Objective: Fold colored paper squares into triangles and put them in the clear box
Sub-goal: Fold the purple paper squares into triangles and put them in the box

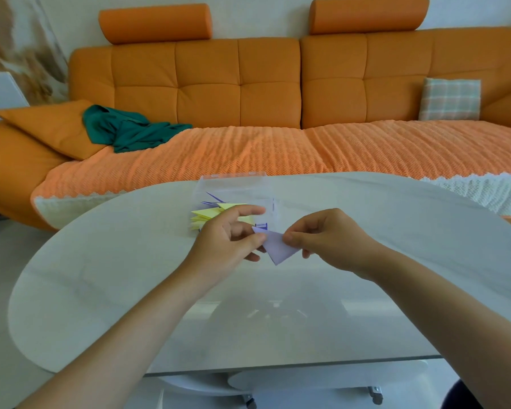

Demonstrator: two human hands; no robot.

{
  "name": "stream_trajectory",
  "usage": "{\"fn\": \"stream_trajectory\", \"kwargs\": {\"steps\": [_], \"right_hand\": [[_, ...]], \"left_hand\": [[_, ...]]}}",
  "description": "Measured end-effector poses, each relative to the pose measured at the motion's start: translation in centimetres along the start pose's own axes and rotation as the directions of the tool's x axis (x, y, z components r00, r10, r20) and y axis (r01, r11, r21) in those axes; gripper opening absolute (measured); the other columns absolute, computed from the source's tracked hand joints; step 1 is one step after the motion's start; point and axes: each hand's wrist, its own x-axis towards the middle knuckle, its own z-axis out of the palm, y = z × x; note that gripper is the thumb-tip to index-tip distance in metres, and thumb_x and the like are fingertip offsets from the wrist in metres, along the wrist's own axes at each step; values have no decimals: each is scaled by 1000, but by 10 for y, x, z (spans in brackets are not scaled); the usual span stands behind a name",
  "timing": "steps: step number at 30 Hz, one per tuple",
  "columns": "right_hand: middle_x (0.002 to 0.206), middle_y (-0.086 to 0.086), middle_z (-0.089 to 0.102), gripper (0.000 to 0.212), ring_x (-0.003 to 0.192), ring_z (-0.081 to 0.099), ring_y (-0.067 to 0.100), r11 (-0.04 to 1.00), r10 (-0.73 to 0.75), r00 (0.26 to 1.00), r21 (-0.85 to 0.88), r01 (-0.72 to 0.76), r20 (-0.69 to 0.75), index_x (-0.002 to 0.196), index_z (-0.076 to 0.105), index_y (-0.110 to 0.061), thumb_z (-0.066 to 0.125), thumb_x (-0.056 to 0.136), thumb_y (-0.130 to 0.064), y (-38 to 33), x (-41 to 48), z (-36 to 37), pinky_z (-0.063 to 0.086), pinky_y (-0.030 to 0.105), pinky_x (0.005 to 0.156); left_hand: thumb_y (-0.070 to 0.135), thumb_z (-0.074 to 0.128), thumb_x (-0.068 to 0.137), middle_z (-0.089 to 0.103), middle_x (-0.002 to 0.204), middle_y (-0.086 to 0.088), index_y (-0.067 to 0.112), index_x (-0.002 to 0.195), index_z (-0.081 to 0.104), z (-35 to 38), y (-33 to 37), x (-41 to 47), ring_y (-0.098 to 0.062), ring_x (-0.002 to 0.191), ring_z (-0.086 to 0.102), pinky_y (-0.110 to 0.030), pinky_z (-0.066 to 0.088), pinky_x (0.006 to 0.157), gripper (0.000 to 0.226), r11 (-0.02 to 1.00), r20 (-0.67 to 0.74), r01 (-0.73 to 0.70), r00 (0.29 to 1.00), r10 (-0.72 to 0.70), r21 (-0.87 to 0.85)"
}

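A lilac paper triangle hangs just above the white table, held between both hands. My left hand pinches its left corner with thumb and curled fingers, index finger stretched out over the box. My right hand pinches its right edge. Right behind the hands stands the clear box with several yellow folded triangles and purple ones inside.
The glossy white oval table has its near edge close to me. An orange sofa runs behind it, with a green cloth, an orange cushion and a checked pillow.
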Motion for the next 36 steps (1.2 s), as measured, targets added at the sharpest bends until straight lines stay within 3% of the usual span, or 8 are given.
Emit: {"fn": "stream_trajectory", "kwargs": {"steps": [4,7,11,18,22,27,31,36], "right_hand": [[80,3,75,11,66,63,8,1000,25,994,-2,-25,103,79,80,-28,74,88,-29,1,2,-9,55,30,74],[85,9,75,11,68,63,9,999,47,986,-28,-43,161,81,80,-28,73,89,-32,3,3,-11,52,27,69],[67,-7,69,14,61,57,1,992,82,984,-107,-66,155,75,79,-30,73,88,-32,9,6,-6,41,11,51],[80,-20,69,9,78,61,-1,902,150,972,-428,-59,182,78,72,-37,70,87,-37,19,12,11,44,16,66],[83,-20,62,13,81,56,4,763,98,979,-645,42,180,78,61,-39,58,90,-43,21,12,24,36,26,83],[89,-13,62,9,86,57,10,665,-48,989,-734,136,139,84,60,-38,56,86,-46,25,12,31,39,34,91],[91,-10,61,7,88,55,14,677,-72,988,-721,147,133,82,58,-39,57,85,-45,29,12,35,43,35,86],[89,-11,62,4,89,56,13,745,-29,992,-659,102,120,82,63,-37,60,83,-39,32,14,37,39,31,80]], "left_hand": [[-6,71,84,74,70,-4,13,94,76,-12,2,0,-16,63,71,-24,58,63,22,998,39,-29,999,28,47],[-5,75,81,74,68,-4,13,89,78,-12,2,-1,-15,60,70,-24,59,63,19,998,41,-5,999,3,66],[2,77,82,73,68,-4,15,83,79,-8,-5,-2,-11,56,63,-23,55,58,13,986,52,97,993,-104,137],[25,75,77,73,72,18,30,74,76,4,-25,-1,6,67,66,-11,48,60,6,827,34,153,979,-203,542],[26,70,77,69,69,18,34,68,69,9,-29,-3,6,66,63,-17,49,61,12,707,55,87,983,-176,702],[29,65,78,64,77,18,35,72,65,11,-30,-3,-1,78,60,-22,49,67,9,635,78,26,988,-136,772],[23,68,83,50,98,12,29,91,69,12,-34,-4,-8,99,46,-32,47,79,10,550,237,-239,969,77,800],[-4,54,83,65,99,4,20,99,75,15,-42,-15,-15,96,55,-36,48,83,36,594,446,-454,878,173,664]]}}
